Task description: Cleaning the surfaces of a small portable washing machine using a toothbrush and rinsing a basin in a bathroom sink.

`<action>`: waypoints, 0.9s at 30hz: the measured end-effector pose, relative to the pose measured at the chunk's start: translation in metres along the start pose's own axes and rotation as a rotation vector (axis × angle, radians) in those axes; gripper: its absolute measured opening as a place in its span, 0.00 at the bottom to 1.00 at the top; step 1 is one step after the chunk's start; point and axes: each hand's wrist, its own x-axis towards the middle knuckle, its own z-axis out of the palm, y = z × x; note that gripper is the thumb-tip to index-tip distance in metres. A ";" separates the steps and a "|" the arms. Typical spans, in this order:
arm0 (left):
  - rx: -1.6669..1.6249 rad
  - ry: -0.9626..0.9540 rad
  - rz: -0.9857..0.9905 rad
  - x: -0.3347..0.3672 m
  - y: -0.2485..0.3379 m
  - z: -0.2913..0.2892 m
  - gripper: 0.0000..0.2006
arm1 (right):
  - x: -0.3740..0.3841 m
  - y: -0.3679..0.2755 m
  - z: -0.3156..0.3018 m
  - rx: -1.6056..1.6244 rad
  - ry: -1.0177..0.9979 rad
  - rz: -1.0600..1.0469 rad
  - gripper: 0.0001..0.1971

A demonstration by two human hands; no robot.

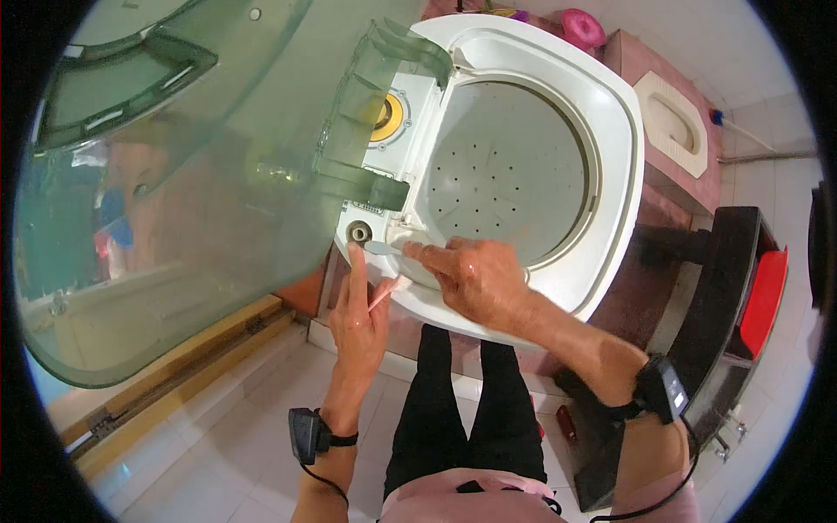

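Note:
A white washing machine (619, 174) stands before me, its round perforated tub (506, 166) uncovered. My right hand (479, 275) is closed over the rim nearest me, pinching a flat pale-grey blade-like tool (382, 248). The tool's tip points left, beside a round recessed fitting (358, 232) in the machine's corner. My left hand (356, 318) is just below that corner, index finger stretched up to the fitting. Its thumb and other fingers hold a thin pink brush (384, 295) with a whitish end, like a toothbrush. Part of each tool is hidden by fingers.
A large translucent green lid (235, 192) fills the left side. A green frame (336, 144) overhangs the panel with a yellow ring (388, 118). At right are a cream squat toilet pan (671, 122), a black stand (706, 296) and a red tray (763, 305). A pink round object (582, 29) lies behind.

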 end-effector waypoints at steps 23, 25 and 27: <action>-0.127 -0.004 -0.033 -0.004 -0.001 -0.001 0.31 | -0.040 -0.058 0.032 -0.152 0.074 0.178 0.28; -0.103 0.020 -0.009 -0.005 -0.003 0.000 0.31 | -0.031 -0.055 0.035 -0.040 0.092 0.178 0.28; -0.119 0.025 -0.001 -0.004 0.000 0.005 0.31 | -0.017 -0.041 0.045 -0.007 0.179 0.200 0.28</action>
